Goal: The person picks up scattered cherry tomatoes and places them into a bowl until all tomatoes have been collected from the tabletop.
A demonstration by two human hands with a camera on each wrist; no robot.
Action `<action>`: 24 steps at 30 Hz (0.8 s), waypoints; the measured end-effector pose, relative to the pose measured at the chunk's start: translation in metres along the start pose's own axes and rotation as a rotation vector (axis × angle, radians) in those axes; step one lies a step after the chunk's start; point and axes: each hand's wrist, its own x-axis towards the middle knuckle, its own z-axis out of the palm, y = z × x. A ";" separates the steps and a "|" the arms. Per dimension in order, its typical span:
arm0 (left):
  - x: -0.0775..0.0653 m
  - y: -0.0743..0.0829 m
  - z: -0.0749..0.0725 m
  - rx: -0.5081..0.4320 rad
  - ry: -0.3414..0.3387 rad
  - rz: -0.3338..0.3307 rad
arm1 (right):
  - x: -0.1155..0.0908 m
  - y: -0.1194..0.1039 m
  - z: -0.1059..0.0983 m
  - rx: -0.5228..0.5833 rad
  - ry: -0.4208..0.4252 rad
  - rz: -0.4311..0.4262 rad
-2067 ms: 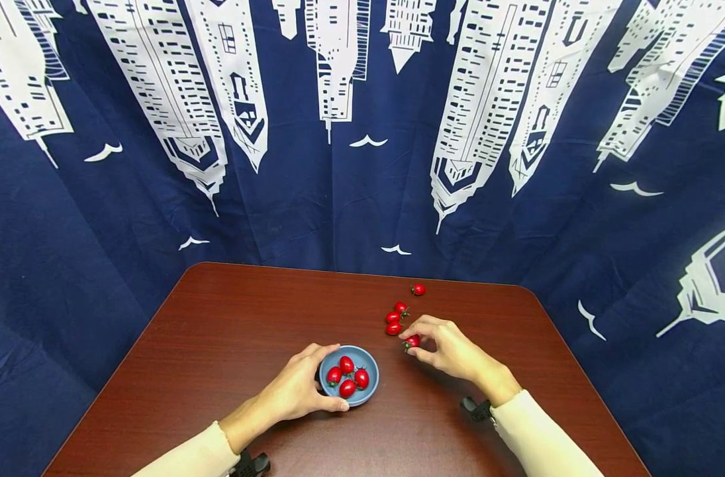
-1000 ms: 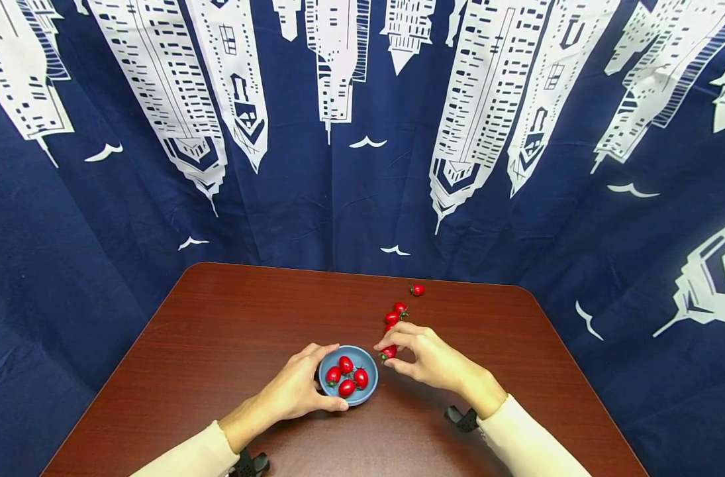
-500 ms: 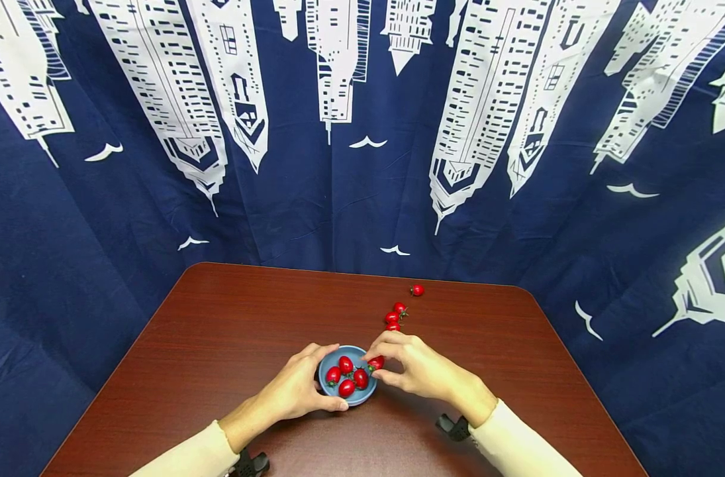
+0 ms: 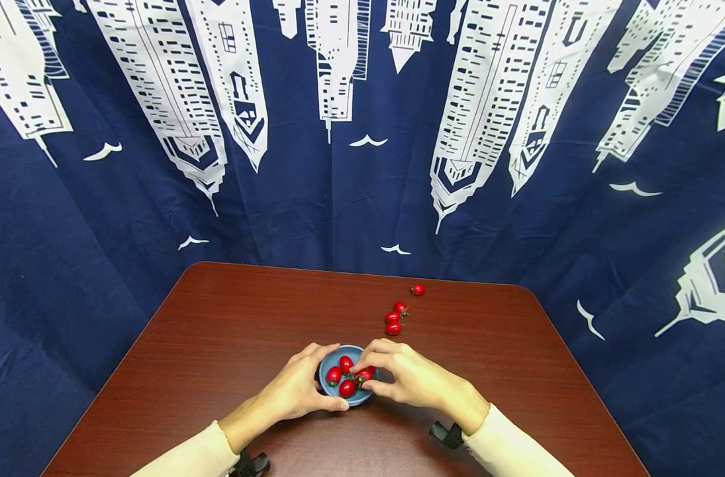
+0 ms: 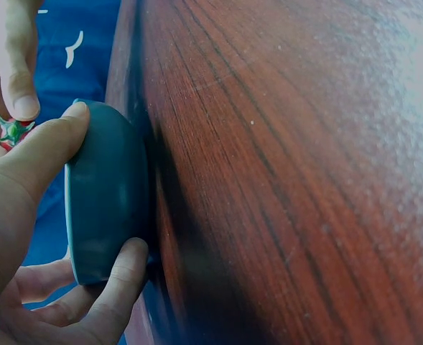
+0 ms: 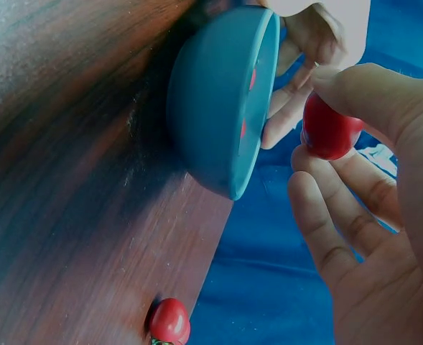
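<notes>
A small blue bowl (image 4: 359,400) stands on the table with several red cherry tomatoes (image 4: 334,375) in it. My left hand (image 4: 298,384) holds the bowl from its left side, thumb at the near rim and fingers round the outer wall, as the left wrist view shows. Over the bowl's right part is my right hand (image 4: 411,374), pinching one cherry tomato (image 6: 331,128) between thumb and fingertips. In the right wrist view that tomato is clear of the bowl's rim. Its green stem end (image 5: 14,131) shows in the left wrist view.
Beyond the bowl, a short row of cherry tomatoes (image 4: 393,317) lies on the brown wooden table (image 4: 249,311). A single tomato (image 4: 418,289) sits farther back, near the far edge. A dark blue cloth (image 4: 350,199) with white buildings hangs behind the table.
My right hand has carried the pinched tomato leftward and nearer, from beside the row on the table to over the bowl. The left hand and bowl have stayed in place.
</notes>
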 end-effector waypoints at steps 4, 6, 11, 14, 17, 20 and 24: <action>0.001 0.000 0.000 -0.005 0.001 0.003 | 0.000 0.001 0.002 -0.003 -0.002 -0.009; 0.001 -0.001 0.000 -0.009 -0.001 0.003 | 0.000 0.001 0.004 -0.005 -0.004 -0.010; 0.000 0.000 0.000 -0.014 -0.004 0.001 | 0.000 0.000 0.004 -0.008 -0.005 -0.009; 0.000 0.000 0.000 -0.019 -0.008 -0.001 | 0.000 0.000 0.005 -0.008 -0.013 -0.001; 0.000 0.000 -0.001 -0.024 -0.008 0.002 | -0.001 -0.001 0.005 -0.024 -0.029 0.022; 0.000 0.000 -0.001 -0.022 -0.001 0.011 | -0.001 -0.003 0.004 -0.045 -0.048 0.052; 0.000 -0.001 -0.001 -0.009 0.008 0.019 | -0.002 -0.005 0.004 -0.047 -0.059 0.073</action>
